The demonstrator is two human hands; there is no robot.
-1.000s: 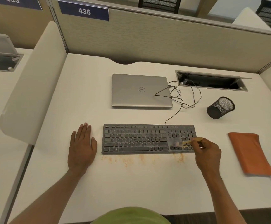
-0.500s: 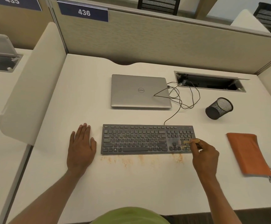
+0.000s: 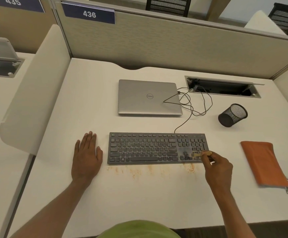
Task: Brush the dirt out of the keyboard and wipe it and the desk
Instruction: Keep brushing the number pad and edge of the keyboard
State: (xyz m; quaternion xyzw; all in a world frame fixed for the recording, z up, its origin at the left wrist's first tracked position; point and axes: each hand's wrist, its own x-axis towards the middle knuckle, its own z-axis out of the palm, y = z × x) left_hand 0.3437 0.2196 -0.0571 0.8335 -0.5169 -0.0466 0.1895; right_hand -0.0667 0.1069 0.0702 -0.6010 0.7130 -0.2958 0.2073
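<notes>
436 sign point(image 3: 88, 13), dell laptop point(image 3: 148, 97), right hand point(image 3: 219, 169) fingers point(image 3: 206, 158) pinching brush point(image 3: 208, 153) on keyboard point(image 3: 148, 148), left hand point(image 3: 86, 157) flat

Keyboard point(image 3: 148, 148) is dark grey with a pale dusty smear over its right-hand keys. Desk point(image 3: 122, 194) is plain cream, with rusty orange dirt point(image 3: 134, 172) speckled along the keyboard's near edge. The brush point(image 3: 207, 153) looks tan-yellow, but it's blurry so don't quote me. Laptop point(image 3: 139, 103) is silver, pen cup point(image 3: 232, 115) black mesh, pouch point(image 3: 263, 162) solid orange, sign point(image 3: 88, 13) navy with white 436, partition point(image 3: 174, 45) beige with a faint weave.
</notes>
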